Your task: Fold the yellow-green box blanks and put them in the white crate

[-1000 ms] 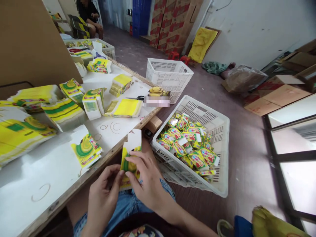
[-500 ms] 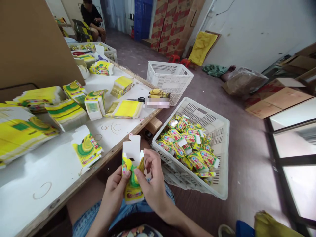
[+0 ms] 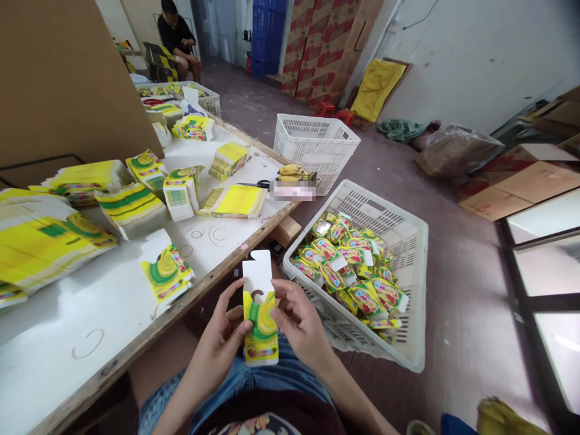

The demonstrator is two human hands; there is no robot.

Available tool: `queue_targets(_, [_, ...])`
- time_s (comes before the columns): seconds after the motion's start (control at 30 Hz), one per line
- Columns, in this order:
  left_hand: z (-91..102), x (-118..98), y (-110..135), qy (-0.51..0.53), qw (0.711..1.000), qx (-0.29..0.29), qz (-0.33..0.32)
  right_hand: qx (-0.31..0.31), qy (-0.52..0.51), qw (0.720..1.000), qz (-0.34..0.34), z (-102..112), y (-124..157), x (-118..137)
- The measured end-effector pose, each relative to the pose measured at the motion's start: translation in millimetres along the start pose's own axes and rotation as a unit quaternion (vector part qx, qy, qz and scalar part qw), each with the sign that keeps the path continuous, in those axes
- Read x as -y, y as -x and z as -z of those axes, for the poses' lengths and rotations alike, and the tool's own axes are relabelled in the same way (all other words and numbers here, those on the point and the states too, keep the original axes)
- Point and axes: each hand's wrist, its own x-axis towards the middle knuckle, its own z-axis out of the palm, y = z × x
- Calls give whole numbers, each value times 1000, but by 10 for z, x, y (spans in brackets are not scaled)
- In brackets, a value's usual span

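A small yellow and green carton [image 3: 261, 329] stands upright over my lap with its white top flap raised. My left hand [image 3: 218, 347] grips its left side, thumb on the front. On the other side, my right hand [image 3: 301, 323] pinches the upper right edge. A white plastic crate [image 3: 410, 241] to the right holds several folded cartons of the same kind. On the white table [image 3: 90, 338] to the left, a small pile of flat cartons [image 3: 167, 272] lies nearest my hands.
Stacks of flat yellow cartons [image 3: 49, 235] cover the table's left. Scissors [image 3: 254, 184] and bananas [image 3: 294, 173] lie near its far edge. A second white crate [image 3: 317, 142] stands beyond. A person [image 3: 179, 36] sits far back. Cardboard boxes [image 3: 521, 187] line the right wall.
The carton has gone from flat to opened and upright in my hands, shifted a little to the right. My right hand moved from its front face to its upper right edge.
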Motion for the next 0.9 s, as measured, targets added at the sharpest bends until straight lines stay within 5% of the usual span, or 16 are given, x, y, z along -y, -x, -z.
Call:
queue_targets(0.2, [20, -27, 56, 64, 992, 92, 64, 63, 82, 995, -3, 164, -14, 103])
queue_targets(0.4, [-49, 52, 45, 64, 996, 44, 45, -22, 52, 998, 17, 125, -41, 38])
queue_targets(0.6, [-41, 114, 0, -28, 999, 27, 21, 2, 114, 990, 78, 242, -59, 86])
queue_targets(0.77, [-68, 161, -23, -111, 994, -23, -2, 52, 117, 989, -69, 287, -59, 122])
queue_targets(0.9, [-96, 118, -5, -74, 997, 16, 9, 40, 152, 984, -85, 228, -76, 90])
